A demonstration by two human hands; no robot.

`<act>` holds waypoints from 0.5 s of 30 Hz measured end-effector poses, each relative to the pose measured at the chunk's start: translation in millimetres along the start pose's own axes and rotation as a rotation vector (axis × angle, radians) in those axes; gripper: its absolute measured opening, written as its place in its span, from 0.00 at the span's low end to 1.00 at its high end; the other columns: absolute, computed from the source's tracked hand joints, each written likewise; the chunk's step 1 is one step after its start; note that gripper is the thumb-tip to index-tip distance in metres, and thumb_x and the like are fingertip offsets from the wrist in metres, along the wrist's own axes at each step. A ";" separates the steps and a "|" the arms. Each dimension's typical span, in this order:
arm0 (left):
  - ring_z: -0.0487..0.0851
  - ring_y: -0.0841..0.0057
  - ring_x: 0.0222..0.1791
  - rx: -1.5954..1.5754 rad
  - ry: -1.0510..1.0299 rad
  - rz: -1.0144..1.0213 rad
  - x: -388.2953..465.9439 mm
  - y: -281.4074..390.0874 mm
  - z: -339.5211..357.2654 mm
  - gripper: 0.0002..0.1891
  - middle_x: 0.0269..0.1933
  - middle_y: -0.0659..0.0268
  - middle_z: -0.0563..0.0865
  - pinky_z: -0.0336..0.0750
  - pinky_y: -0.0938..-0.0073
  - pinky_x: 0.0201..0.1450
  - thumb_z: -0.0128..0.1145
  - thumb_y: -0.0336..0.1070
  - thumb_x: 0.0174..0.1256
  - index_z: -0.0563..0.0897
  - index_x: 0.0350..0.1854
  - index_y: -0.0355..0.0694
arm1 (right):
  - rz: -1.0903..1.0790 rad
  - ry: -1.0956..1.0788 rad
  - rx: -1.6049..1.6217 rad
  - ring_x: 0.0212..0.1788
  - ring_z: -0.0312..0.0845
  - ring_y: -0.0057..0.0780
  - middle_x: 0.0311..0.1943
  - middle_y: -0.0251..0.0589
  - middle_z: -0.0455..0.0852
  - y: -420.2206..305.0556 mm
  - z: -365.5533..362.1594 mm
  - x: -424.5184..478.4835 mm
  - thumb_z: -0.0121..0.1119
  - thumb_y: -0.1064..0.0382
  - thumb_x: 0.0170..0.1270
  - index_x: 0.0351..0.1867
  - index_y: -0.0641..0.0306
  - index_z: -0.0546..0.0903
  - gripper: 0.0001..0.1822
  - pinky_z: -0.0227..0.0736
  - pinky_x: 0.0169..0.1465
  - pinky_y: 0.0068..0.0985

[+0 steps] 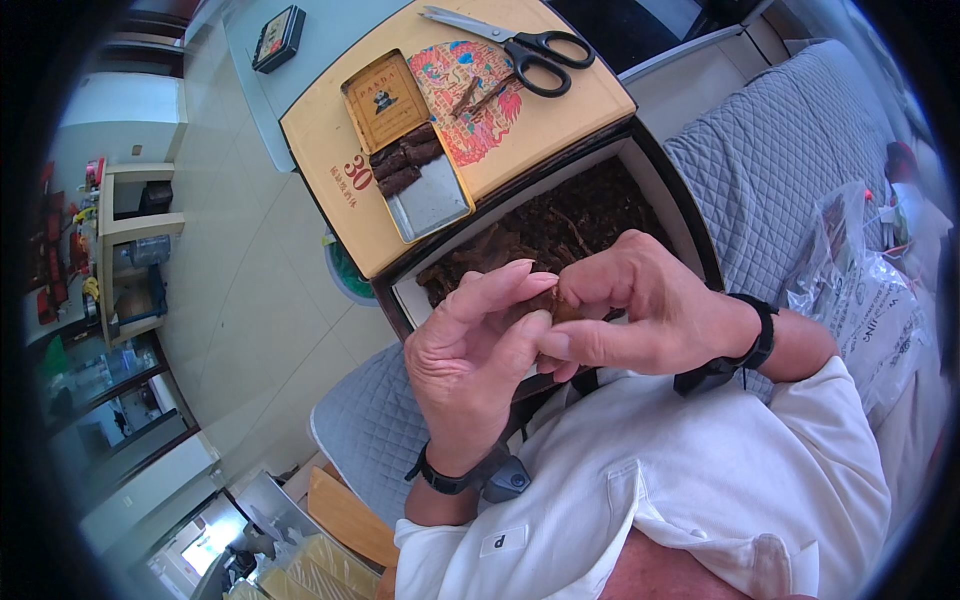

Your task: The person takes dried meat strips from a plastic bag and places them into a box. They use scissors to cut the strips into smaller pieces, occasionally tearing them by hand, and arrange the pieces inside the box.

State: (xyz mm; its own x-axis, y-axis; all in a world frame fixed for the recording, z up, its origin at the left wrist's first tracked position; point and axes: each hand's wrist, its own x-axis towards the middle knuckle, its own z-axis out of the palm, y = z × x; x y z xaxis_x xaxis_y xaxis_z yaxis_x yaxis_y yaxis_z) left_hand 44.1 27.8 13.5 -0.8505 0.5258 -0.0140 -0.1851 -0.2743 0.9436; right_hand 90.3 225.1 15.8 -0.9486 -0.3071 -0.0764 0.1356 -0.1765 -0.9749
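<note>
Above a box of dark brown shredded leaf (600, 202), both hands meet at the fingertips. My left hand (480, 337) and my right hand (637, 307) pinch a small brown leaf piece (562, 309) between thumbs and fingers; much of it is hidden by the fingers. On the box's open yellow lid (315, 150) lies a hinged metal tin (431, 214), its cover (386, 97) folded back. Several short dark brown rolls (401, 180) fill part of the tin. Scissors with black handles (517, 45) lie near the lid's far edge, beside thin brown leaf strips (480, 101).
A small black case (279, 37) sits on a glass table (240, 22) at the upper left. Grey quilted seat covers (772, 135) flank the box. Clear plastic bags (870, 300) lie at the right, and a green-lined bin (346, 274) stands on the floor.
</note>
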 end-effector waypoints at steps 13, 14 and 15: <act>0.85 0.79 0.51 0.192 0.086 -0.004 1.4 -0.4 4.5 0.22 0.53 0.61 0.88 0.82 0.76 0.57 0.64 0.15 0.68 0.84 0.64 0.32 | -0.037 0.101 -0.021 0.32 0.92 0.25 0.26 0.43 0.88 6.0 2.2 2.2 0.55 0.56 0.83 0.37 0.78 0.83 0.21 0.83 0.31 0.20; 0.86 0.79 0.51 0.224 0.057 0.017 1.4 -0.2 3.0 0.21 0.54 0.60 0.88 0.82 0.76 0.57 0.64 0.16 0.69 0.84 0.64 0.31 | -0.058 0.091 -0.043 0.32 0.92 0.26 0.26 0.43 0.88 5.5 0.6 2.0 0.55 0.57 0.83 0.37 0.78 0.83 0.21 0.83 0.31 0.20; 0.86 0.78 0.51 0.256 0.025 0.038 1.9 0.5 0.4 0.21 0.54 0.60 0.88 0.82 0.77 0.57 0.64 0.16 0.69 0.84 0.64 0.30 | -0.080 0.082 -0.064 0.32 0.93 0.26 0.26 0.44 0.89 4.9 -0.3 2.1 0.55 0.58 0.83 0.37 0.78 0.83 0.20 0.83 0.31 0.21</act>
State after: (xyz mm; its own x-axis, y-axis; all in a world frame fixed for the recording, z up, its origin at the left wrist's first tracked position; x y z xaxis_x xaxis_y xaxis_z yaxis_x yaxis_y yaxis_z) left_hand 42.6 29.0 14.1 -0.8670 0.4979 0.0182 -0.0247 -0.0794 0.9965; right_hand 89.0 223.9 10.8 -0.9762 -0.2164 -0.0117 0.0421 -0.1365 -0.9897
